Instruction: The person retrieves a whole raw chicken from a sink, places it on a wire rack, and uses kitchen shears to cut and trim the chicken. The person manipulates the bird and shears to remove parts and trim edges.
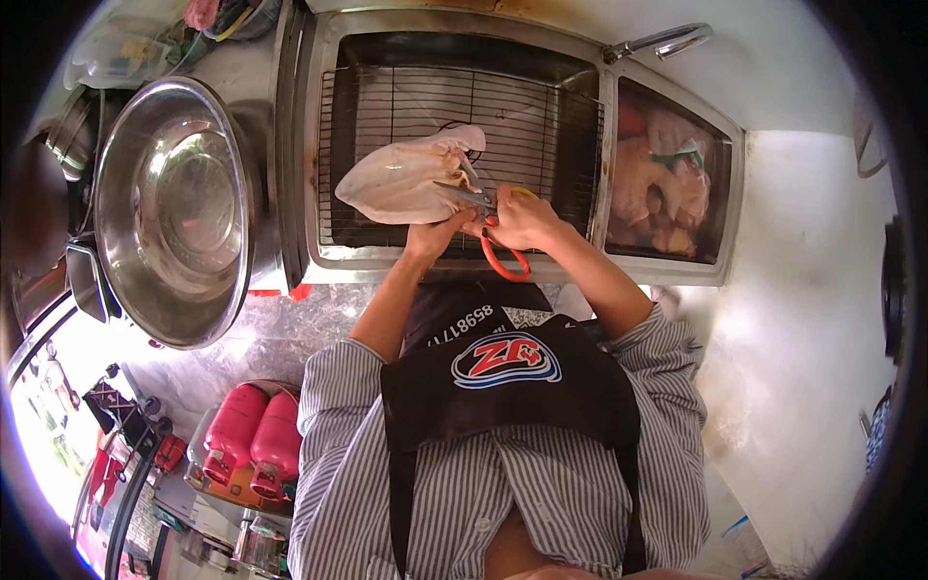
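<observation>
A pale raw carcass (395,181), which looks like plucked poultry, is held above the wire rack (435,94) over the larger sink basin. My left hand (433,238) grips its near right end from below. In my right hand (525,219) is a pair of scissors (506,262) with orange-red and yellow handle parts. The scissors' metal blades are apart and point left, at the ragged opening in the carcass's right end. Both hands are close together, and my fingers partly hide the scissors' pivot.
The smaller basin (612,250) on the right holds several pale raw pieces (660,181) and a green strip. A chrome faucet (656,42) juts over the sink's back edge. To the left stands a large steel bowl (119,210). Pink gas cylinders (238,428) are behind at lower left.
</observation>
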Available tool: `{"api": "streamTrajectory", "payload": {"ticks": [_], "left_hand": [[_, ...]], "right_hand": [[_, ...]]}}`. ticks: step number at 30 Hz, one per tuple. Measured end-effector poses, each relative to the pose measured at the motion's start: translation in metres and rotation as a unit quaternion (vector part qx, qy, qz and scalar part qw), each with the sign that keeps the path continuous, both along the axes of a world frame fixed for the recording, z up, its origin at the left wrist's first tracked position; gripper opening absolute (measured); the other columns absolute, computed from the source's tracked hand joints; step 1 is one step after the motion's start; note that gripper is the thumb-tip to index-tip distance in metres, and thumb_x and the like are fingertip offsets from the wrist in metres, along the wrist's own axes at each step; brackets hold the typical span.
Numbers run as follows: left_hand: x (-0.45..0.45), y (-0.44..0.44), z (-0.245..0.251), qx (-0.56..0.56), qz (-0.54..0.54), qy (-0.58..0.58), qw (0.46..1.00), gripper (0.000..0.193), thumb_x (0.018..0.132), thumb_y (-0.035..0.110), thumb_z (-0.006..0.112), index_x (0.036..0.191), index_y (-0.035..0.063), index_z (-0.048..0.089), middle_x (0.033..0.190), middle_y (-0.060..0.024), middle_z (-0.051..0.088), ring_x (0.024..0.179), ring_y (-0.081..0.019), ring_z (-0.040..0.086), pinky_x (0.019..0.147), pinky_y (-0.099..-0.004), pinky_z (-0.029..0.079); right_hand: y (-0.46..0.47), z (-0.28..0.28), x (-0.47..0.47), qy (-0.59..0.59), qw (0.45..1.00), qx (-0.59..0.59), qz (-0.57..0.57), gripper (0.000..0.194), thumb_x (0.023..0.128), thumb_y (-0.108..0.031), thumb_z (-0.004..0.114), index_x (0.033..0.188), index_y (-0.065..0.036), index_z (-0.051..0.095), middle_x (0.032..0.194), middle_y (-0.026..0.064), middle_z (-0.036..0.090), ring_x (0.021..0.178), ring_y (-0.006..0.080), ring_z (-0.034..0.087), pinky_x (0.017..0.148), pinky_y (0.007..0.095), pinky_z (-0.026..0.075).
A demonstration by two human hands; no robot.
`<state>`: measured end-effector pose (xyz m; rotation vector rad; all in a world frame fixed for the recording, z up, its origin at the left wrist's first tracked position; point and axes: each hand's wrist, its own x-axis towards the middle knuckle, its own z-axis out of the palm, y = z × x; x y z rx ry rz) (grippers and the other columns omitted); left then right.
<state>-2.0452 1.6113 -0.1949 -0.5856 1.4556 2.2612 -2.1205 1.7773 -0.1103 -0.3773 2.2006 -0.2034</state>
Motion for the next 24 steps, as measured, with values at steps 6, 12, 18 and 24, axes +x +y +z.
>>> {"api": "streamTrajectory", "payload": {"ticks": [6,12,18,24], "left_hand": [[0.004,-0.002,-0.002,-0.021,0.007,0.026,0.999,0.024,0.083,0.003,0.071,0.106,0.0004,0.065,0.096,-0.0068,0.069,0.088,-0.0162,0.065,0.081,-0.0294,0.052],[0.007,-0.003,-0.005,0.028,0.07,-0.018,0.997,0.03,0.082,0.002,0.071,0.11,0.0018,0.063,0.1,-0.0068,0.068,0.09,-0.0167,0.065,0.081,-0.0302,0.052],[0.005,-0.006,-0.004,0.077,0.084,-0.044,0.993,0.033,0.083,0.002,0.071,0.114,0.004,0.061,0.104,-0.0064,0.067,0.092,-0.0171,0.065,0.082,-0.0318,0.052],[0.0,-0.002,0.011,0.061,0.123,-0.054,0.989,0.03,0.082,0.002,0.072,0.11,0.0032,0.062,0.1,-0.0055,0.067,0.088,-0.0158,0.065,0.08,-0.0309,0.052]], "right_hand": [[0.002,-0.005,0.016,0.083,0.994,0.017,0.063,0.076,0.086,-0.063,0.056,0.099,0.012,0.052,0.075,0.0232,0.067,0.076,0.0378,0.068,0.07,0.0433,0.056],[0.016,-0.019,0.029,0.097,0.994,-0.029,0.031,0.067,0.089,-0.058,0.056,0.09,0.009,0.054,0.069,0.0233,0.065,0.071,0.0379,0.068,0.064,0.0428,0.055],[0.015,-0.027,0.022,0.029,0.996,-0.069,-0.044,0.068,0.086,-0.063,0.056,0.097,0.004,0.052,0.081,0.0252,0.065,0.08,0.0386,0.067,0.069,0.0453,0.054],[0.012,-0.018,0.031,0.201,0.979,-0.008,-0.013,0.068,0.082,-0.061,0.063,0.1,0.004,0.049,0.089,0.0247,0.064,0.081,0.0385,0.067,0.067,0.0435,0.055]]}}
